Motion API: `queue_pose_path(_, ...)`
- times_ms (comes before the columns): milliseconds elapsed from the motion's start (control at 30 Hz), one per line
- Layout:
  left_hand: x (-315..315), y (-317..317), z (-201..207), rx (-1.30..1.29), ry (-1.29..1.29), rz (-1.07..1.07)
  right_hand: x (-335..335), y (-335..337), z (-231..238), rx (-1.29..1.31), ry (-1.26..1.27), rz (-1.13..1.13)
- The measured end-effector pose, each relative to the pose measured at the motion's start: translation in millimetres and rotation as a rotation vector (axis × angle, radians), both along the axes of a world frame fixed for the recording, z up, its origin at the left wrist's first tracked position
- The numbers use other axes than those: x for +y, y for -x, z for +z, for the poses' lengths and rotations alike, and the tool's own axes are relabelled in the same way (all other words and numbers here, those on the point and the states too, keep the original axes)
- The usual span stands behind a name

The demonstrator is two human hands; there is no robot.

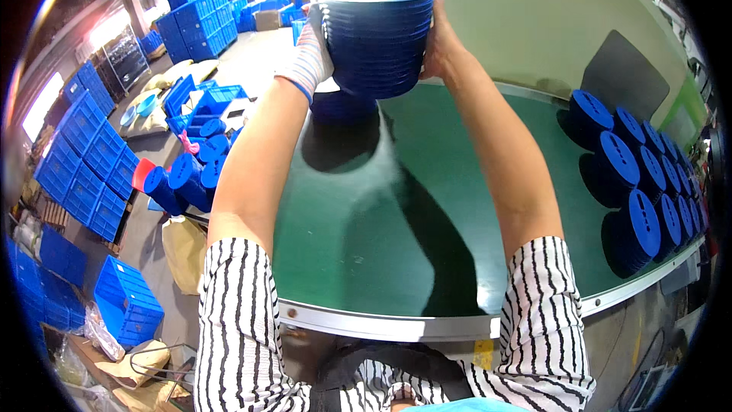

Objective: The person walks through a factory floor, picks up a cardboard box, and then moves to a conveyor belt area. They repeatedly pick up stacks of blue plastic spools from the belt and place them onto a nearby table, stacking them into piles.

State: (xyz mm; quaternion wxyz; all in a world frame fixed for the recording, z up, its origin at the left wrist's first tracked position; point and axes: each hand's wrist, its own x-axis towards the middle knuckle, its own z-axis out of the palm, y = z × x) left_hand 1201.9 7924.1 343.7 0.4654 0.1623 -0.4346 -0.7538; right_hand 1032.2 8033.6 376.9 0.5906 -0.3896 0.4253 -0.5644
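A tall stack of round dark-blue plastic discs [377,46] is held up in front of me, its flat top tilted slightly toward me. My left hand [310,49], in a white striped glove, presses on the stack's left side. On the opposite side my bare right hand [442,44] grips it, the fingers partly hidden behind. Below and a little left, another blue stack [345,111] stands on the green work surface [335,236], partly covered by the raised one. Shadows fall across the surface toward me.
Several rows of blue disc stacks [643,221] stand on the right of the green surface. A pale green machine panel [549,38] rises behind. Past the left edge are more blue stacks [187,172], and blue crates [80,172] fill the floor area. A metal rim [389,327] borders the near edge.
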Motion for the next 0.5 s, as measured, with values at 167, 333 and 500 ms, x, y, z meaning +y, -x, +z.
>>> queue_pose_path(167,-45.9,-34.6,-1.8,-0.12,0.001,0.013,-56.0,-26.2,-10.9,-0.096,0.096,0.083)
queue_pose_path(333,-79.0,-33.1,-9.1,-0.059,-0.12,0.081,-84.3,-23.0,-29.6,-0.127,0.18,0.072)
queue_pose_path(500,-65.1,-29.5,-22.5,0.002,-0.202,0.029,-69.7,-41.6,-38.6,0.01,0.067,-0.159)
